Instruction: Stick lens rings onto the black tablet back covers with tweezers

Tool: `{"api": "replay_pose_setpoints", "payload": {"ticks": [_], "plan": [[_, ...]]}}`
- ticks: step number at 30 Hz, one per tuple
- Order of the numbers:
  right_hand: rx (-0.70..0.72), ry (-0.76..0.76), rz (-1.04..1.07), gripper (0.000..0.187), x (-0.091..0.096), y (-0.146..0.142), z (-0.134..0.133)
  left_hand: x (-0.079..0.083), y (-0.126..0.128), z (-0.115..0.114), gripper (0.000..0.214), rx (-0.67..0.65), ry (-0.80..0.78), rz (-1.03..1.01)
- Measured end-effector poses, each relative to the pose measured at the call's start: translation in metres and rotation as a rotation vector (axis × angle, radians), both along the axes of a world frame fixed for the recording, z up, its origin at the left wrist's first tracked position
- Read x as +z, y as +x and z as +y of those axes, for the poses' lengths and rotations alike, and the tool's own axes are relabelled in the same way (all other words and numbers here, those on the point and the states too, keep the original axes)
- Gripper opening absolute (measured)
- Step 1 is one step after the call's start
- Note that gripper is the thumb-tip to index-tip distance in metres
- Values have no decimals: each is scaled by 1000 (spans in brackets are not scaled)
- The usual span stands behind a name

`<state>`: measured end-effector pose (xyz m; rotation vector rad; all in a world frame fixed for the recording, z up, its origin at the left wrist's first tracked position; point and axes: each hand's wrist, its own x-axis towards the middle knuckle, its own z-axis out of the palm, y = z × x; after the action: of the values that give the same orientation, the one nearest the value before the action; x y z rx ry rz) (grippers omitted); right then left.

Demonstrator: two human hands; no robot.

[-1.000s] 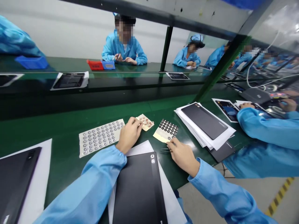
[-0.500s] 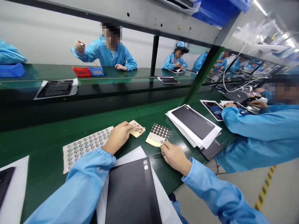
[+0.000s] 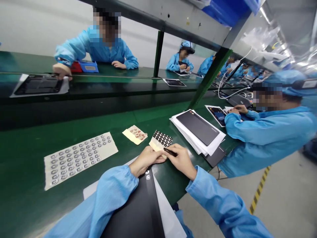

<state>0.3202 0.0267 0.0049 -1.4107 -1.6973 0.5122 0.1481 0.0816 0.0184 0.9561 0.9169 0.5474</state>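
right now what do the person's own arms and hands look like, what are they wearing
Both arms wear long, loose light blue sleeves, the left sleeve and the right sleeve, each gathered into a cuff at the wrist. The left hand and right hand are bare, without gloves, and no cables show.

**Operator body: light-blue work smock**

Smock [image 3: 111, 195] is smooth, slightly sheeny light-blue fabric, cut long and loose in the arm. Soft folds and creases run along both forearms. Left sleeve [image 3: 112, 191] and right sleeve [image 3: 218, 205] match in colour and cut. Each ends in a gathered cuff, left cuff [image 3: 130, 174] and right cuff [image 3: 194, 180], snug at the wrist. Seams look plain, with no markings or badges readable on the sleeves. Bare left hand [image 3: 146, 161] and bare right hand [image 3: 180, 162] show beyond the cuffs.
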Motion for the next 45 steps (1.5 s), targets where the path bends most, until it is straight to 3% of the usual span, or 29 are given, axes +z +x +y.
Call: {"api": "replay_pose_setpoints", "payload": {"ticks": [3, 7, 9, 11, 14, 16, 20, 23, 26, 30, 33, 36, 40, 45], "plan": [[-35, -81, 28, 30, 1, 8, 13, -6, 3, 1, 21, 27, -11, 14], [-159, -63, 47, 44, 8, 19, 25, -9, 9, 0, 19, 42, -4, 51], [-234, -17, 56, 41, 14, 18, 22, -5, 7, 0, 17, 20, 2, 68], [-168, 24, 40, 32, 19, 9, 10, 2, -2, 0, 15, -25, 18, 83], [205, 128, -106, 12, 15, -13, -18, 15, -32, -2, 29, -63, 86, 161], [395, 217, -277, 11, 7, -27, -36, 24, -59, -7, 36, -45, 152, 242], [449, 290, -529, 23, -2, -40, -55, 35, -114, -27, 41, -37, 441, 568], [453, 329, -680, 28, 2, -43, -60, 34, -148, -39, 38, 65, 680, 851], [445, 307, -835, 31, 8, -48, -64, 25, -179, -41, 34, 229, 893, 1097], [492, 241, -889, 29, 15, -51, -63, 5, -215, -28, 41, 269, 1138, 1323], [618, 112, -807, 25, 32, -47, -48, -12, -231, -19, 49, 245, 1183, 1402], [697, -69, -556, 19, 52, -58, -19, -23, -229, -19, 49, 196, 1137, 1435], [641, -119, -243, 16, 58, -117, 31, -25, -214, -28, 47, 172, 1135, 1419], [475, -283, -445, 12, 41, -197, 81, -22, -208, -37, 43, 173, 1130, 1408]]}}
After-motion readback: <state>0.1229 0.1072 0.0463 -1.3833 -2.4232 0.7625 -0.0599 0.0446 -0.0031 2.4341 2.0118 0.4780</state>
